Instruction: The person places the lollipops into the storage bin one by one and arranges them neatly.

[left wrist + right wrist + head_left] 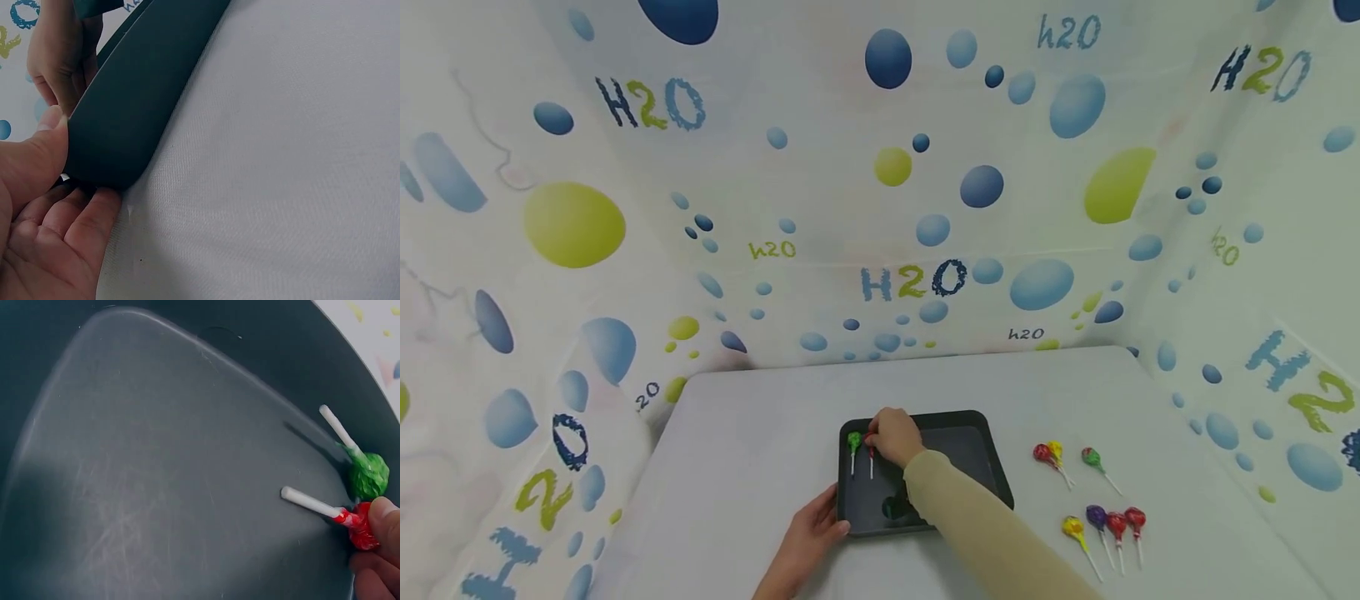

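Inside the dark tray (951, 517), near its far left corner, my right hand (897, 435) pinches the wrapped head of a red lollipop (357, 526). Its white stick points back toward me in the head view. Just to the left, a green lollipop (853, 439) lies in the tray, its stick roughly parallel to the red one. My left hand (808, 533) holds the tray by its near left corner. In the left wrist view, the thumb (53, 128) presses on the rim while the fingers (94, 219) bend in at the base of the wall.
Several lollipops lie on the white table (752, 450) right of the tray. Farther back are a red one (1042, 452), a yellow one (1056, 450) and a green one (1091, 457). Nearer are a yellow one (1072, 527), a purple one (1096, 517) and two red ones (1117, 525).
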`<state>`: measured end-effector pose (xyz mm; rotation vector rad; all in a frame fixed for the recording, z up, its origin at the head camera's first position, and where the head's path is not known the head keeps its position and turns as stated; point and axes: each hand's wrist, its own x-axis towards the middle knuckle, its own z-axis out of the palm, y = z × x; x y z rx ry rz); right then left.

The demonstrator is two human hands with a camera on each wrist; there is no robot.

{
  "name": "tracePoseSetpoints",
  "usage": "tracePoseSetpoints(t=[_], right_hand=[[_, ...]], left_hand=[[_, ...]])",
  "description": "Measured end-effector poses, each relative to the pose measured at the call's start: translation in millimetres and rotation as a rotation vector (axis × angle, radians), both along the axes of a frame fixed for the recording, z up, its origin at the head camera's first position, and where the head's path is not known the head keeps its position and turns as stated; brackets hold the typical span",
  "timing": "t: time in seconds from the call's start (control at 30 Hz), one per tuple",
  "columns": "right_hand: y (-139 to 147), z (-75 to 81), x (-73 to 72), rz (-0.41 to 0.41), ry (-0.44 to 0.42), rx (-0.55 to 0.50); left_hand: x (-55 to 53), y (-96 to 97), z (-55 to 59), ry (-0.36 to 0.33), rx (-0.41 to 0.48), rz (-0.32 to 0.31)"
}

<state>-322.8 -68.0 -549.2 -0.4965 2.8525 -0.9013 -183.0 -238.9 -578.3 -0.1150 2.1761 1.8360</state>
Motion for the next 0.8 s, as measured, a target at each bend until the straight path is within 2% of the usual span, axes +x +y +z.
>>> tracePoseSetpoints(t=[0.27, 0.57, 0.8], right_hand=[[-1.1, -0.8, 1.3, -0.003, 0.026, 0.006], [0.0, -3.7, -0.6, -0.009, 0.026, 0.02], [-2.4, -2.9, 1.7, -0.025, 0.023, 0.004]], left_hand=[[-2.3, 2.6, 0.2, -0.036, -0.003, -0.01], [0.0, 0.8, 1.8, -0.01, 0.013, -0.009], [-2.3, 0.3, -1.9, -0.032, 0.0, -0.006]])
